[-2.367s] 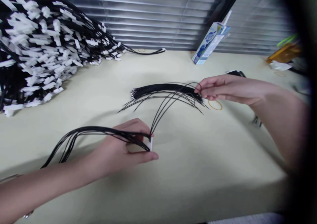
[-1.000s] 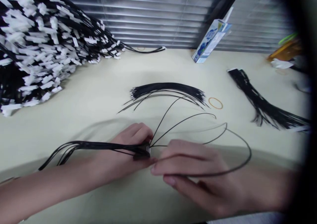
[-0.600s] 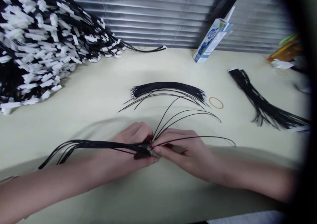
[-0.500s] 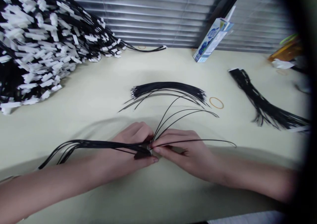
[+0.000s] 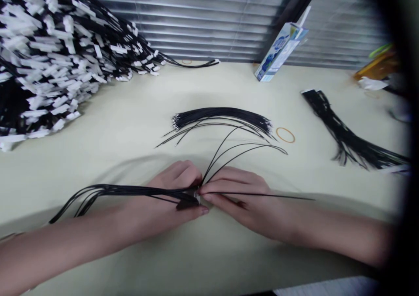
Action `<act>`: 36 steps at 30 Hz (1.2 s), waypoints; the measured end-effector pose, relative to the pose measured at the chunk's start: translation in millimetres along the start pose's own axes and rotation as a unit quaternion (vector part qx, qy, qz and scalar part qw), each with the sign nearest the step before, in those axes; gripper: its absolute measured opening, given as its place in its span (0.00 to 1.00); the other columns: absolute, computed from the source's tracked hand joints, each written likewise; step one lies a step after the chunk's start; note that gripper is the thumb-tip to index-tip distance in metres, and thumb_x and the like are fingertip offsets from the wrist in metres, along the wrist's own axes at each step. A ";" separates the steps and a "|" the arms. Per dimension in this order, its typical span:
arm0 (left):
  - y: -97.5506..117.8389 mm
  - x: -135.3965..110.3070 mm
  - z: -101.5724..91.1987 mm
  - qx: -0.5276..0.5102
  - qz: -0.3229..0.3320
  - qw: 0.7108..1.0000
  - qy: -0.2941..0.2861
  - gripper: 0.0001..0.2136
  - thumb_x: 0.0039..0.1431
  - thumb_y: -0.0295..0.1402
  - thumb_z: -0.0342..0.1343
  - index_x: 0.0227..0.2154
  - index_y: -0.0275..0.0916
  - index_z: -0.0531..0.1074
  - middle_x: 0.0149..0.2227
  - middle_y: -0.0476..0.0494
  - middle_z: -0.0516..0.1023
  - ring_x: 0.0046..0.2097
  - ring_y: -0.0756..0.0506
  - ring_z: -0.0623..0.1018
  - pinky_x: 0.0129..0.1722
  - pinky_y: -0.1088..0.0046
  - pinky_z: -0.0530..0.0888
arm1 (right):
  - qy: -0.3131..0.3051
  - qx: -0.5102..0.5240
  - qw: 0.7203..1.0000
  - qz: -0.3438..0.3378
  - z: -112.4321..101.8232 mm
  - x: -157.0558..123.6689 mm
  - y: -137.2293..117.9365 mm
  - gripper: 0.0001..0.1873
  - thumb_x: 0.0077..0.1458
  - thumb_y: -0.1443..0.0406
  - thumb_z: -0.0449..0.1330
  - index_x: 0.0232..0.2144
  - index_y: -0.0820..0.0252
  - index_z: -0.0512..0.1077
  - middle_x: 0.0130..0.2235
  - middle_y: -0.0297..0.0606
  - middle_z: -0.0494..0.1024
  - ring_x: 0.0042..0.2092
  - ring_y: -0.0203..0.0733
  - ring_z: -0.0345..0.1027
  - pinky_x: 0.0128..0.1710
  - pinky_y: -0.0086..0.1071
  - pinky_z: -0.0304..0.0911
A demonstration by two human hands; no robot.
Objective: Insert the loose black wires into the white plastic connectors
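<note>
Two bare hands, left hand (image 5: 175, 178) and right hand (image 5: 245, 185), almost meet at a small pale rectangular connector (image 5: 197, 197).
Left of the connector, the left hand clasps it between curled fingers and an extended thumb; slender black cables (image 5: 124, 190) trail leftward from it across that wrist. Just right of the connector, the right hand pinches a thin straight black wire (image 5: 262, 194) between thumb and index finger, other fingers folded. Beyond the connector lies a curved bundle of loose black wires (image 5: 219, 113).
</note>
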State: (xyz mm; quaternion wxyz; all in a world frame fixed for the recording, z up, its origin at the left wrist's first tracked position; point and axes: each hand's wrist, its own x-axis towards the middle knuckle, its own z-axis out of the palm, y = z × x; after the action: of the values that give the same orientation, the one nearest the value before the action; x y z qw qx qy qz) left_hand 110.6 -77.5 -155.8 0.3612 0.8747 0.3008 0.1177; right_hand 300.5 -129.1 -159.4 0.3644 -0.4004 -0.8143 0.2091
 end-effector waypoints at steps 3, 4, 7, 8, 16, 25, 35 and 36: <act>-0.8 -0.3 -0.6 0.005 0.008 1.000 0.000 0.10 0.54 0.29 0.57 0.33 0.42 0.59 0.34 0.54 0.64 0.37 0.49 0.67 0.34 0.73 0.64 | -0.003 -0.036 0.998 -0.046 0.9 -2.3 3.3 0.06 0.59 0.70 0.56 0.34 0.63 0.73 0.32 0.36 0.76 0.33 0.34 0.66 0.32 0.29 0.64; -1.0 -0.4 -0.8 0.007 0.009 1.000 0.000 0.10 0.55 0.29 0.57 0.32 0.42 0.59 0.34 0.53 0.64 0.37 0.49 0.67 0.34 0.73 0.64 | -0.004 -0.045 0.997 -0.060 1.2 -3.0 4.4 0.05 0.58 0.71 0.56 0.36 0.63 0.72 0.33 0.37 0.76 0.33 0.34 0.65 0.32 0.30 0.64; -1.3 -0.5 -1.0 0.010 0.010 1.000 0.001 0.11 0.54 0.29 0.57 0.32 0.43 0.58 0.34 0.53 0.64 0.37 0.49 0.67 0.34 0.73 0.65 | -0.003 -0.051 0.996 -0.076 1.3 -4.0 6.6 0.07 0.58 0.72 0.55 0.39 0.63 0.71 0.34 0.37 0.77 0.34 0.35 0.65 0.32 0.31 0.64; -1.3 -0.5 -0.8 0.011 0.009 1.000 0.001 0.11 0.54 0.29 0.57 0.32 0.43 0.58 0.34 0.53 0.64 0.37 0.48 0.67 0.34 0.73 0.65 | -0.002 -0.052 0.996 -0.077 1.2 -4.1 6.9 0.07 0.59 0.72 0.55 0.39 0.63 0.71 0.34 0.37 0.77 0.34 0.35 0.65 0.33 0.32 0.64; -1.8 0.6 0.5 0.008 0.016 1.000 0.003 0.11 0.54 0.30 0.57 0.33 0.43 0.58 0.34 0.53 0.65 0.38 0.49 0.67 0.34 0.73 0.65 | -0.013 -0.066 0.994 -0.087 0.6 -3.3 6.5 0.07 0.59 0.72 0.53 0.39 0.63 0.70 0.34 0.36 0.76 0.34 0.34 0.65 0.33 0.31 0.64; -1.0 0.8 -0.4 0.012 0.020 1.000 0.001 0.11 0.54 0.28 0.57 0.32 0.43 0.58 0.34 0.54 0.64 0.38 0.49 0.67 0.34 0.74 0.65 | -0.031 -0.101 0.986 -0.126 0.2 -5.0 8.2 0.08 0.59 0.73 0.54 0.41 0.65 0.69 0.35 0.38 0.76 0.36 0.36 0.67 0.35 0.33 0.65; -1.0 0.6 -1.8 0.010 0.022 1.000 -0.004 0.11 0.54 0.30 0.58 0.33 0.43 0.58 0.33 0.54 0.63 0.37 0.49 0.67 0.35 0.73 0.65 | -0.013 -0.161 0.975 -0.151 -1.9 0.0 5.1 0.11 0.59 0.75 0.50 0.42 0.64 0.67 0.33 0.37 0.76 0.34 0.37 0.67 0.31 0.33 0.66; -1.0 0.5 -1.8 0.009 0.022 1.000 -0.006 0.11 0.55 0.30 0.57 0.33 0.43 0.58 0.34 0.54 0.64 0.38 0.49 0.67 0.36 0.73 0.65 | -0.018 -0.161 0.976 -0.143 -2.0 0.4 4.9 0.10 0.59 0.75 0.50 0.41 0.63 0.67 0.33 0.37 0.76 0.34 0.37 0.67 0.32 0.33 0.66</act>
State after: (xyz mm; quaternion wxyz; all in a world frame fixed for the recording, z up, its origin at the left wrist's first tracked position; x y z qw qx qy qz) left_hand 109.8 -75.6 -155.3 0.3523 0.8851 0.2803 0.1179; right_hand 304.3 -125.8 -161.1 0.3062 -0.3290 -0.8928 0.0280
